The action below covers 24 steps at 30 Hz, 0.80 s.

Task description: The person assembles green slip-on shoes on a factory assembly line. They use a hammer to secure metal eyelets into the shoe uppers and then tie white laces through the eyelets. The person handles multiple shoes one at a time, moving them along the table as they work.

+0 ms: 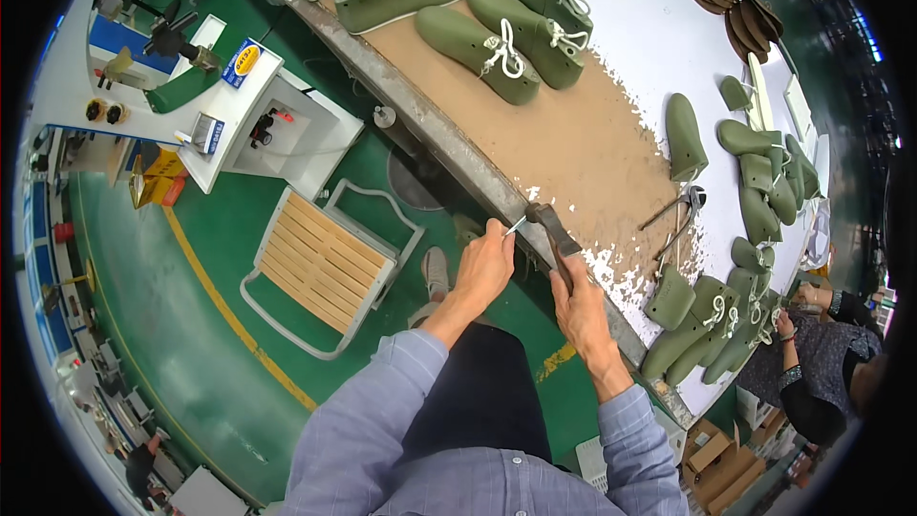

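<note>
At the near edge of the worktable (449,153), my left hand (485,263) pinches a thin, shiny metal piece (517,225); its exact kind is too small to make out. My right hand (581,311) is wrapped round the handle of a hammer (554,229), whose dark head is right beside that metal piece. Whether the two touch I cannot tell. Further in on the table lie pincers (684,212) with their jaws toward the far side. A green shoe last (684,139) rests just beyond them.
Several green shoe lasts with white cords (478,53) stand at the far left of the table, more (702,325) at the right. White scraps (611,272) litter the brown surface. A slatted chair (320,263) stands at my left. Another person (812,354) works at the right.
</note>
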Motion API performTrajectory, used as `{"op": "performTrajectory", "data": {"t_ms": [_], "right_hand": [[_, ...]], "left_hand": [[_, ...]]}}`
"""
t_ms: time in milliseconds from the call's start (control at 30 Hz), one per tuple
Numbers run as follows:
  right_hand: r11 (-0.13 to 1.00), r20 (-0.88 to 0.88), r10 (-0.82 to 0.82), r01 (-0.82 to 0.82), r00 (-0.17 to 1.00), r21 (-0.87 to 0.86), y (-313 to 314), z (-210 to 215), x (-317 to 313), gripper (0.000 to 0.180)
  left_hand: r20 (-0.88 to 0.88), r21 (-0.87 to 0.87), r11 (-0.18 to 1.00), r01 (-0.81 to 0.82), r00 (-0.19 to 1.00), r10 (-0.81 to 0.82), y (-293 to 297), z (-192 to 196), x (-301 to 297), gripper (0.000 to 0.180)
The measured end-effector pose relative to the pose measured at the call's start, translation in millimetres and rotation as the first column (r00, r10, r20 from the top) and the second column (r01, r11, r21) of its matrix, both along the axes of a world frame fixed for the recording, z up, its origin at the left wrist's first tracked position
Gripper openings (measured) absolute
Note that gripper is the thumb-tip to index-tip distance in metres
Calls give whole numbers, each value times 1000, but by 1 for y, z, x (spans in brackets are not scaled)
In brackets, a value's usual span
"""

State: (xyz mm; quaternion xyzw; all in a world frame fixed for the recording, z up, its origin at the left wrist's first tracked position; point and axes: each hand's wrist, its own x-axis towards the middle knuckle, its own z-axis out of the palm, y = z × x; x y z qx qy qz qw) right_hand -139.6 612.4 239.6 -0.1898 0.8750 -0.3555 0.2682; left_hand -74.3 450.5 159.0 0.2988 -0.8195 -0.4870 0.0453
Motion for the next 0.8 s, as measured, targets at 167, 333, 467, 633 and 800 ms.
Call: {"op": "performTrajectory", "data": {"t_ms": [167, 333, 467, 633, 800], "right_hand": [[999, -88, 28, -30, 996, -21, 9, -10, -1, 31], [990, -183, 39, -63, 982, -124, 15, -10, -4, 43], [995, -249, 53, -70, 967, -64, 10, -4, 8, 17], [992, -245, 120, -124, 962, -1, 8, -9, 6, 8], [984, -222, -70, 30, 972, -177, 4, 15, 7, 14]], "left_hand": [[-44, 81, 997, 8, 999, -5, 1, -5, 6, 21], [43, 114, 993, 26, 999, -31, -1, -2, 0, 21], [23, 85, 995, 50, 998, -52, -1, -3, -2, 22], [43, 76, 994, 74, 996, -78, -2, -2, -3, 24], [91, 148, 986, 74, 992, -88, -9, 6, -8, 26]]}}
